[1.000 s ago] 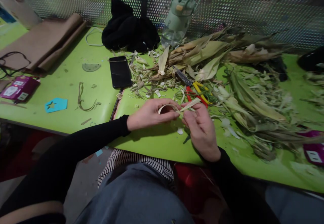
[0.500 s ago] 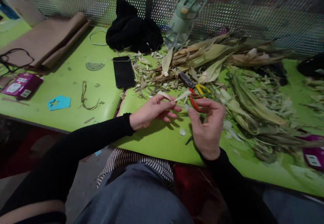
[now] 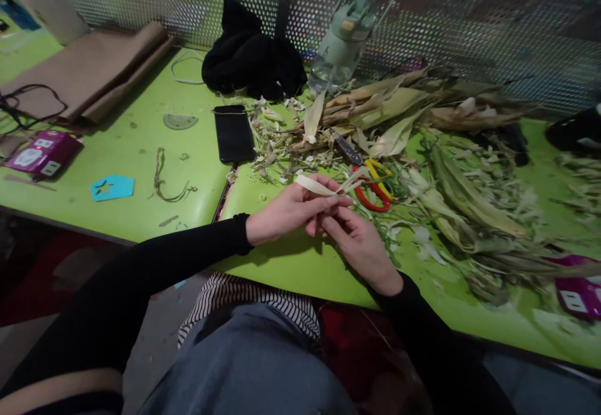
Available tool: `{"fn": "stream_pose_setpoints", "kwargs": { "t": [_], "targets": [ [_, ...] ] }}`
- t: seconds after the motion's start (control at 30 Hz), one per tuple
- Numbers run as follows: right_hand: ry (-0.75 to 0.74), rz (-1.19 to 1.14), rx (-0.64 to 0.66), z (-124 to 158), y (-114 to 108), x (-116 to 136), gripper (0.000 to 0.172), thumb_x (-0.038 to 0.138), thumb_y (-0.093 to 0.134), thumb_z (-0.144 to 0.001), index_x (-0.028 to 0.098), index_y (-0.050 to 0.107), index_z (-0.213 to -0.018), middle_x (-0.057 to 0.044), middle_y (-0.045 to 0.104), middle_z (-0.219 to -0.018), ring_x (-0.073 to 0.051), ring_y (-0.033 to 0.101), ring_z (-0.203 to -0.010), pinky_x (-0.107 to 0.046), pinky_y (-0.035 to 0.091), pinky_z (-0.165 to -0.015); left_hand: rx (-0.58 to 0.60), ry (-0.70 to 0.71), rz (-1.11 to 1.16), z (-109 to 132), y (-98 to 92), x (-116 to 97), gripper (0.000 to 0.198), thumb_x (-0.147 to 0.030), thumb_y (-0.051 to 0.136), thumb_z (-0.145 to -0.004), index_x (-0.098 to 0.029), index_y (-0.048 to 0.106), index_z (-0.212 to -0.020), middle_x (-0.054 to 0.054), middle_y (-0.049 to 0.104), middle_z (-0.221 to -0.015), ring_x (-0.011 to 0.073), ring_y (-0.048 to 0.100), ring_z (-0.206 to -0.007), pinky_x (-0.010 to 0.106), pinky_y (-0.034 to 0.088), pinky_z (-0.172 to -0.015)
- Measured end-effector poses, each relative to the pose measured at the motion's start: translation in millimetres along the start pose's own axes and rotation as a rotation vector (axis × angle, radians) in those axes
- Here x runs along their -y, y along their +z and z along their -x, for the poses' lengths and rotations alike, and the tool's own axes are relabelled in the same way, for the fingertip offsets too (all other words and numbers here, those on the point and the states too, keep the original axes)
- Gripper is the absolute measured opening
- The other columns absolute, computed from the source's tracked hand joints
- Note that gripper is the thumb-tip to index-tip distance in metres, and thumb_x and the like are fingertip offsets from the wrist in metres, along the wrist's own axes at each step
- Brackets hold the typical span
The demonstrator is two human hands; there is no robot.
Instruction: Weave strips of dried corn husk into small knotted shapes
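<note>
My left hand (image 3: pixel 293 210) pinches a pale strip of corn husk (image 3: pixel 313 186) between thumb and fingers, over the near part of the green table. Strip ends stick out past the fingertips to both sides. My right hand (image 3: pixel 361 243) has its fingers closed against the left fingertips, just below the strip; whether it grips part of the husk is hidden. Just beyond the hands lie red-handled pliers or cutters (image 3: pixel 373 196), with a yellow-handled tool (image 3: pixel 378 169) touching them. Dry corn husks (image 3: pixel 375 105) are heaped behind these tools.
A black phone (image 3: pixel 235 133) and husk scraps lie left of the heap. A green bottle (image 3: pixel 340 46) and black cloth (image 3: pixel 253 58) stand by the perforated metal screen (image 3: pixel 188 2). More husks (image 3: pixel 469 196) spread to the right. At left are a protractor (image 3: pixel 179 121) and purple box (image 3: pixel 44 154).
My right hand has moved left and closed in against my left fingertips. The red handles, partly covered by it before, now show fully. The view has shifted slightly.
</note>
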State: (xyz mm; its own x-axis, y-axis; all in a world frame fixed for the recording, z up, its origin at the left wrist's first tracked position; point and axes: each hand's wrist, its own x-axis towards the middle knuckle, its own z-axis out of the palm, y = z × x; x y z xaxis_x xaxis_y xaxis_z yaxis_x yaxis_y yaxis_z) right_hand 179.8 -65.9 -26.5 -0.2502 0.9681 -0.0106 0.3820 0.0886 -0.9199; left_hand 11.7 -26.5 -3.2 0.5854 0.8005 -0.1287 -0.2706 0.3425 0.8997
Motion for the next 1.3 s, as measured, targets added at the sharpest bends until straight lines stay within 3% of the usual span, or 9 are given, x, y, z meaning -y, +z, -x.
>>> {"fn": "stream_pose_setpoints", "kwargs": {
  "t": [0.17, 0.37, 0.47, 0.6, 0.77, 0.9, 1.03, 1.17, 1.3],
  "targets": [
    [-0.171, 0.301, 0.016, 4.1, 0.4, 6.2, 0.036, 0.041, 0.047, -0.100, 0.022, 0.059, -0.072, 0.000, 0.063, -0.063, -0.015, 0.056, -0.059, -0.029, 0.042, -0.059, -0.024, -0.014, -0.061, -3.3, -3.1, 3.4, 0.014, -0.019, 0.056, -0.093, -0.011, 0.054, -0.105, 0.009, 0.076, -0.096, 0.0017, 0.049, -0.043, 0.018, 0.037, -0.043],
    [-0.319, 0.399, 0.077, 3.6, 0.0, 1.2, 0.032, 0.034, 0.044, -0.101, 0.023, 0.057, -0.073, 0.001, 0.058, -0.060, -0.015, 0.053, -0.056, -0.030, 0.039, -0.057, 0.025, -0.042, -0.049, -5.1, -5.7, 5.2, 0.011, -0.015, 0.055, -0.094, -0.010, 0.055, -0.103, 0.009, 0.077, -0.092, 0.0018, 0.053, -0.045, 0.016, 0.044, -0.050],
    [-0.262, 0.355, -0.078, 4.5, -4.4, 1.4, 0.029, 0.037, 0.047, -0.100, 0.023, 0.059, -0.078, -0.001, 0.063, -0.067, -0.016, 0.056, -0.060, -0.030, 0.041, -0.057, 0.063, -0.003, -0.110, -2.9, -5.8, -7.1, 0.023, -0.006, 0.052, -0.093, -0.011, 0.057, -0.114, 0.011, 0.075, -0.106, 0.0050, 0.067, -0.066, 0.017, 0.052, -0.065],
    [-0.123, 0.224, -0.341, 4.3, -13.3, 2.6, 0.029, 0.045, 0.047, -0.100, 0.023, 0.061, -0.088, -0.001, 0.066, -0.072, -0.015, 0.056, -0.059, -0.030, 0.042, -0.056, 0.085, -0.012, -0.227, -0.5, -12.0, -18.2, 0.027, -0.019, 0.054, -0.096, -0.014, 0.063, -0.120, 0.012, 0.071, -0.116, 0.0085, 0.070, -0.079, 0.012, 0.037, -0.047],
    [-0.119, 0.022, -0.438, 0.3, -18.0, -0.1, 0.032, 0.051, 0.050, -0.098, 0.023, 0.060, -0.086, 0.001, 0.060, -0.070, -0.013, 0.051, -0.058, -0.027, 0.039, -0.053, 0.241, -0.060, -0.115, -3.7, -24.1, -13.1, 0.030, -0.032, 0.061, -0.093, -0.019, 0.067, -0.120, 0.011, 0.069, -0.124, 0.0140, 0.071, -0.092, 0.014, 0.044, -0.051],
    [-0.132, 0.059, -0.371, 0.4, -16.8, -1.3, 0.033, 0.051, 0.051, -0.097, 0.023, 0.060, -0.082, 0.003, 0.051, -0.063, -0.012, 0.045, -0.054, -0.026, 0.034, -0.049, 0.231, -0.062, -0.087, -7.0, -24.9, -6.3, 0.033, -0.030, 0.069, -0.088, -0.016, 0.065, -0.118, 0.010, 0.073, -0.110, 0.0106, 0.068, -0.081, 0.019, 0.050, -0.063],
    [-0.097, 0.083, -0.339, 2.0, -16.5, -0.2, 0.033, 0.050, 0.050, -0.098, 0.022, 0.060, -0.083, 0.002, 0.057, -0.063, -0.012, 0.050, -0.054, -0.026, 0.038, -0.050, 0.231, -0.022, -0.089, -6.7, -21.3, -3.2, 0.054, -0.018, 0.075, -0.080, -0.018, 0.058, -0.131, 0.007, 0.074, -0.100, 0.0120, 0.067, -0.083, 0.026, 0.050, -0.078],
    [-0.079, 0.143, -0.330, 2.9, -15.7, 2.6, 0.034, 0.047, 0.050, -0.098, 0.021, 0.059, -0.077, 0.001, 0.060, -0.062, -0.012, 0.051, -0.051, -0.026, 0.038, -0.049, 0.226, 0.042, -0.198, -4.1, -15.2, -3.2, 0.045, -0.021, 0.077, -0.078, -0.016, 0.066, -0.121, 0.007, 0.074, -0.095, 0.0165, 0.068, -0.092, 0.030, 0.049, -0.087],
    [-0.081, 0.037, -0.267, 2.5, -10.8, 2.2, 0.032, 0.052, 0.055, -0.095, 0.022, 0.064, -0.100, -0.003, 0.070, -0.082, -0.015, 0.062, -0.066, -0.029, 0.050, -0.061, 0.063, 0.105, -0.140, -4.5, -11.8, -0.1, 0.028, -0.031, 0.073, -0.083, -0.013, 0.070, -0.105, 0.006, 0.073, -0.099, 0.0152, 0.067, -0.091, 0.031, 0.049, -0.090]
  ]
}}
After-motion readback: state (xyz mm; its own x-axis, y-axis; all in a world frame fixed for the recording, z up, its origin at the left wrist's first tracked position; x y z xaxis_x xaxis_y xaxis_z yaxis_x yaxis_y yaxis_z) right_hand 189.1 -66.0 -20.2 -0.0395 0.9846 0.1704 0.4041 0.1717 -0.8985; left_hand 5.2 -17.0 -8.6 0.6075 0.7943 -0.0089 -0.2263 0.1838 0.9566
